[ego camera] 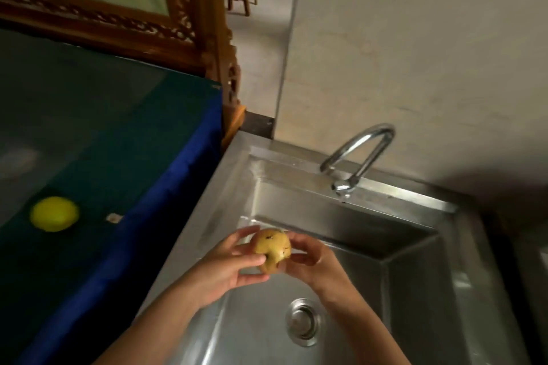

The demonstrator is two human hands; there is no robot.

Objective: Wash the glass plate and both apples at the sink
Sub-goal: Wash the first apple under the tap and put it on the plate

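A yellow-brown apple with dark spots is held over the left side of the steel sink. My left hand grips it from the left and my right hand from the right. A second, brighter yellow apple lies on the dark table to the left. A faint pale round shape on the table farther left may be the glass plate; it is too blurred to tell. No water runs from the curved tap.
The sink drain sits below my hands. A blue cloth edge hangs off the table beside the sink. A carved wooden frame stands behind the table, and a plain wall backs the sink.
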